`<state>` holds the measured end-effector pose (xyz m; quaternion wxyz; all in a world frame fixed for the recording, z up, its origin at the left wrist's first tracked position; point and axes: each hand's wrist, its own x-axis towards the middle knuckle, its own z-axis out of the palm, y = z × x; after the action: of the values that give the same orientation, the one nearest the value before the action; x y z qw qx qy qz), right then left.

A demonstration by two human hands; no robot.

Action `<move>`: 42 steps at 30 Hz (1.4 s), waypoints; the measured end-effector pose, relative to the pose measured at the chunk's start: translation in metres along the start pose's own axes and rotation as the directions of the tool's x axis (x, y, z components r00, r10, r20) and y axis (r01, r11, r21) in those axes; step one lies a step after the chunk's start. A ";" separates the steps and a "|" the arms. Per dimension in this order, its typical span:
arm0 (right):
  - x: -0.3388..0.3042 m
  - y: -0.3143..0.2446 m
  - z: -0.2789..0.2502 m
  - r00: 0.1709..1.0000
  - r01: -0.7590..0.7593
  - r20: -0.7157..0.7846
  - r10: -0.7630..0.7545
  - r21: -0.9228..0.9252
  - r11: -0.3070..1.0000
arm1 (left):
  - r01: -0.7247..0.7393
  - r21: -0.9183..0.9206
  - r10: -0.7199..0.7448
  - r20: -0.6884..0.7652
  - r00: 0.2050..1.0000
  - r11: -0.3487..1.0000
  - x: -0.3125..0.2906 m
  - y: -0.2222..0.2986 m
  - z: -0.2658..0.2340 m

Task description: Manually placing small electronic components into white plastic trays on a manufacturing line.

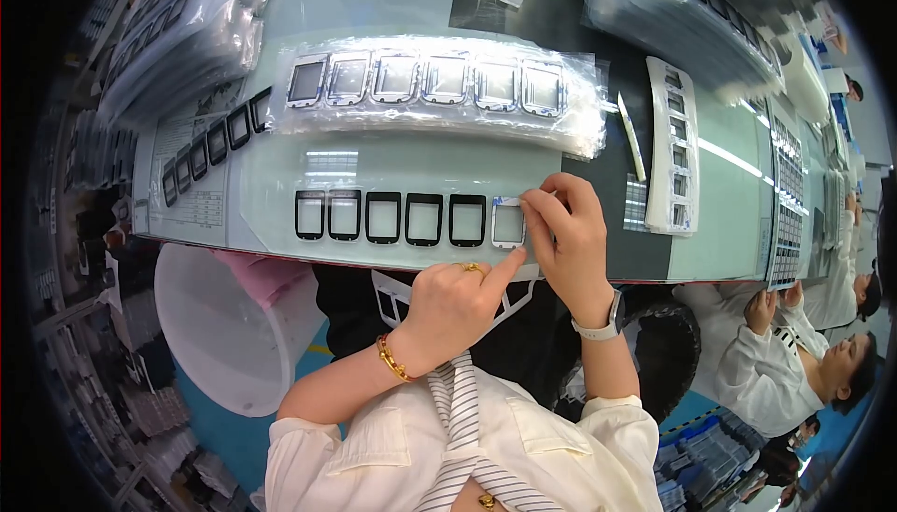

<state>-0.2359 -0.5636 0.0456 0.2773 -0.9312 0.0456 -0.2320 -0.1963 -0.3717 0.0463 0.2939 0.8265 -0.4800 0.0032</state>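
A row of small rectangular frames lies along the near table edge. Several are black, such as the black frame [423,242]; the rightmost is a white frame [497,232] with blue marks. My right hand [572,236] pinches this white frame at its upper right corner, thumb and index finger together. From the left, my left hand [453,306] reaches in with its index finger stretched to the frame's lower right corner. Its other fingers curl under and are partly hidden. Below that hand, a white windowed strip [385,286] shows at the table edge; whether the hand touches it I cannot tell.
Behind the row lies a clear plastic pack [448,120] of similar frames. A pen-like white tool [633,138] and a white strip stack [658,148] are at right. Bagged stacks [201,54] stand far left. A white bin [220,344] sits below; a co-worker [771,376] works at right.
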 end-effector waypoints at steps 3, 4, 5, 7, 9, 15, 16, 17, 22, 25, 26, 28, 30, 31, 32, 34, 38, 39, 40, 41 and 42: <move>-0.004 -0.004 -0.006 1.000 0.006 0.012 -0.006 -0.074 0.997 | 0.004 -0.007 -0.004 0.002 1.000 1.000 -0.001 -0.001 0.001; -0.007 -0.003 -0.007 1.000 -0.031 -0.003 0.031 -0.057 0.998 | -0.001 -0.007 0.001 0.006 1.000 1.000 -0.002 -0.001 0.001; -0.010 -0.002 -0.008 0.998 -0.069 -0.018 0.068 -0.039 0.997 | -0.005 -0.008 0.005 0.009 1.000 1.000 -0.002 -0.001 0.001; -0.014 0.004 -0.013 1.000 -0.022 0.022 0.022 -0.021 1.000 | -0.011 -0.004 0.011 -0.002 1.000 1.000 -0.002 -0.001 0.002; -0.013 0.004 -0.015 0.998 0.025 0.059 -0.025 0.002 1.000 | -0.016 0.003 0.016 -0.013 1.000 1.000 -0.004 -0.002 0.002; -0.018 -0.008 -0.028 0.994 -0.098 0.071 0.085 0.199 0.975 | 0.049 -0.189 -0.040 0.049 0.998 0.981 -0.006 -0.010 -0.015; -0.018 -0.017 -0.039 0.965 -0.196 0.233 0.118 0.345 0.918 | 0.129 -0.381 -0.108 0.075 0.991 0.915 -0.008 -0.011 -0.022; -0.020 -0.024 -0.047 0.913 -0.311 0.388 0.127 0.460 0.832 | 0.200 -0.557 -0.163 0.116 0.980 0.806 -0.009 -0.011 -0.028; -0.024 -0.035 -0.052 0.781 -0.624 0.513 0.356 0.656 0.425 | 0.158 -0.808 -0.146 0.090 0.985 0.568 -0.011 -0.015 -0.040; -0.024 -0.033 -0.050 0.705 -0.701 0.619 0.346 0.533 0.474 | -0.014 -0.532 -0.043 -0.096 0.994 0.846 -0.013 -0.020 -0.046; -0.021 -0.035 -0.047 0.705 -0.701 0.621 0.344 0.533 0.473 | -0.012 -0.531 -0.045 -0.095 0.994 0.847 -0.014 -0.022 -0.046; -0.015 -0.040 -0.042 0.966 -0.114 0.255 0.043 0.273 0.955 | -0.017 -0.469 -0.044 -0.119 0.992 0.883 -0.016 -0.026 -0.047; -0.010 -0.049 -0.044 0.971 -0.125 0.233 0.053 0.308 0.943 | 0.021 -0.461 -0.073 -0.096 0.993 0.887 -0.018 -0.027 -0.050; -0.006 -0.054 -0.047 0.962 -0.085 0.274 -0.013 0.342 0.936 | 0.044 -0.454 -0.084 -0.067 0.994 0.890 -0.018 -0.027 -0.052; -0.004 -0.057 -0.048 0.947 -0.048 0.313 -0.079 0.378 0.925 | 0.068 -0.448 -0.095 -0.039 0.995 0.892 -0.018 -0.027 -0.053; -0.004 -0.058 -0.044 0.943 0.002 0.312 -0.115 0.339 0.941 | 0.080 -0.464 -0.112 -0.043 0.993 0.882 -0.019 -0.028 -0.053; 0.003 -0.074 -0.050 0.939 0.085 0.289 -0.188 0.336 0.938 | 0.204 -0.431 -0.185 0.086 0.979 0.879 -0.025 -0.038 -0.055; 0.005 -0.077 -0.054 0.947 0.025 0.279 -0.160 0.432 0.902 | 0.208 -0.430 -0.191 0.084 0.978 0.879 -0.026 -0.040 -0.055; 0.006 -0.079 -0.057 0.954 -0.034 0.272 -0.128 0.519 0.854 | 0.257 -0.289 -0.230 0.123 0.965 0.922 -0.027 -0.041 -0.056; 0.009 -0.076 -0.057 0.963 -0.034 0.239 -0.125 0.567 0.823 | 0.296 -0.141 -0.274 0.157 0.949 0.945 -0.028 -0.042 -0.057; 0.012 -0.070 -0.055 0.968 -0.053 0.231 -0.099 0.571 0.819 | 0.298 -0.141 -0.276 0.156 0.949 0.944 -0.028 -0.043 -0.055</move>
<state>-0.2533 -0.5346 0.1284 0.5449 -0.8268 -0.0728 -0.1192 -0.1626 -0.3070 0.0627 0.3250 0.8592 -0.3717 -0.1342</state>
